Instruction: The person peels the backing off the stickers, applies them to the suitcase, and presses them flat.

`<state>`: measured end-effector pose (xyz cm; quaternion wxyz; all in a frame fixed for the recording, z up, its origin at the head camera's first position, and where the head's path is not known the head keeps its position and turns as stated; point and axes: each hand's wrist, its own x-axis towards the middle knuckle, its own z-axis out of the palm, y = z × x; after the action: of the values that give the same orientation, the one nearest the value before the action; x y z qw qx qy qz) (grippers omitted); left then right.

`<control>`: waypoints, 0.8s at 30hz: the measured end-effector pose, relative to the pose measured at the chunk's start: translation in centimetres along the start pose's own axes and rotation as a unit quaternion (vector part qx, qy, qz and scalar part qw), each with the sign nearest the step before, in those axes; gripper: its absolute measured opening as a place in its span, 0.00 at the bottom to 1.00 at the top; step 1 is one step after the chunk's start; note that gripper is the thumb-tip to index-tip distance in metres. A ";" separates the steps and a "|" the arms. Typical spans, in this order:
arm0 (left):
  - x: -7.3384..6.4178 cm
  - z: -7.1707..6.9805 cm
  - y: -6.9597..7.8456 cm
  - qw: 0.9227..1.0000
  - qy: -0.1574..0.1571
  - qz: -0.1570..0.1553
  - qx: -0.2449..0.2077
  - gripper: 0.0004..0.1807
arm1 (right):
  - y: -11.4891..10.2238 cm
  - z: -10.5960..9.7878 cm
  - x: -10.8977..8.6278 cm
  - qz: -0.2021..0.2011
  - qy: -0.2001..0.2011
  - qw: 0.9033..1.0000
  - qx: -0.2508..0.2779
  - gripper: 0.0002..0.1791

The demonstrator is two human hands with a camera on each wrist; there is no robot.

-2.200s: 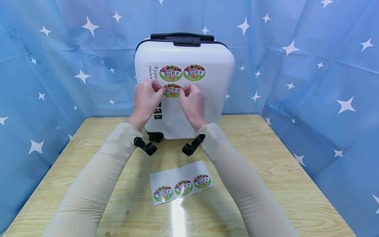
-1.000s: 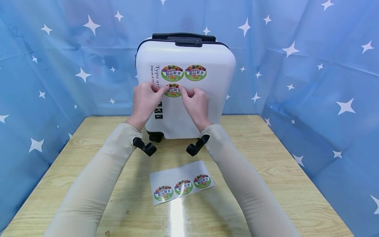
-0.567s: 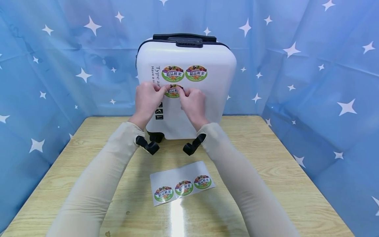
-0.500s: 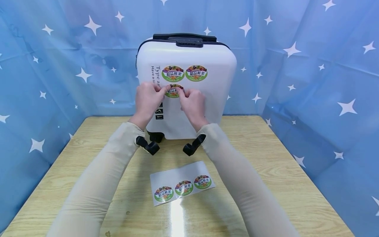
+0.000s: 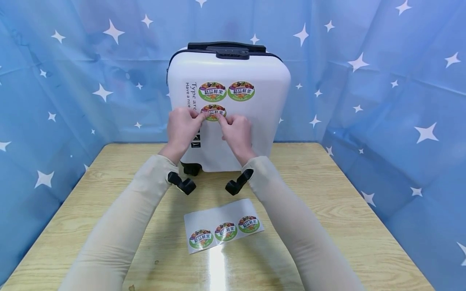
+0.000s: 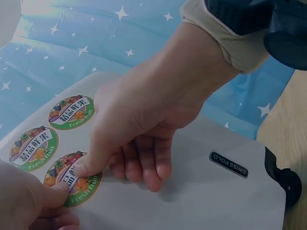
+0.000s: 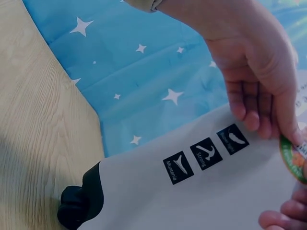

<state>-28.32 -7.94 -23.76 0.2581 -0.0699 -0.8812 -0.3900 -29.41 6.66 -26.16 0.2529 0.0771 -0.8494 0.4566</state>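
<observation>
Both hands are at the white suitcase [image 5: 233,149], close together but not touching in the head view — thumbs on the same sticker. L hand [image 5: 183,126] rests its thumb on the L side of the lower oval sticker [image 5: 213,108]; R hand [image 5: 238,131] has its thumb on the R side. Neither is clamped round anything; the other fingers hang loosely bent, per the wrist cams. That sticker lies on the front of the case, just below the upper L sticker [image 5: 212,92], w/ the upper R sticker [image 5: 241,91] alongside, all the same fruit design.

Black icon squares [image 7: 206,153] run down the case's L side, nr L hand; SWISS POLO badge [image 6: 229,164] is on the R part, apart from R hand. Case stands on the wood-grain table [image 5: 327,202], black handle [image 5: 225,45] on top. Backing sheet [image 5: 218,214] lies on the table btwn the forearms — three stickers [image 5: 225,232] on its near edge. Behind: blue backdrop [image 5: 364,101] w/ white stars.
</observation>
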 end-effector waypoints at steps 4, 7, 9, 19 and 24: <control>-0.1 0.0 -0.1 1.000 0.004 0.003 0.003 0.19 | 0.2 0.1 -0.2 -0.005 0.002 1.000 0.005 0.27; -0.3 0.0 -0.2 1.000 0.005 0.004 0.003 0.19 | 0.4 0.1 -0.3 -0.004 0.002 1.000 0.006 0.28; -0.4 0.1 -0.3 1.000 0.003 0.002 0.003 0.19 | 0.5 0.2 -0.4 0.000 0.000 1.000 0.007 0.29; -0.5 0.3 -0.6 1.000 -0.002 -0.008 0.010 0.20 | 0.8 0.3 -0.5 0.016 -0.007 1.000 0.001 0.31; -0.5 0.3 -0.6 1.000 0.003 -0.006 0.014 0.20 | 0.7 0.2 -0.5 0.027 -0.014 1.000 -0.002 0.31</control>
<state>-28.25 -8.10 -24.58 0.2591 -0.0603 -0.8861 -0.3795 -29.32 6.84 -27.08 0.2286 0.0600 -0.8557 0.4603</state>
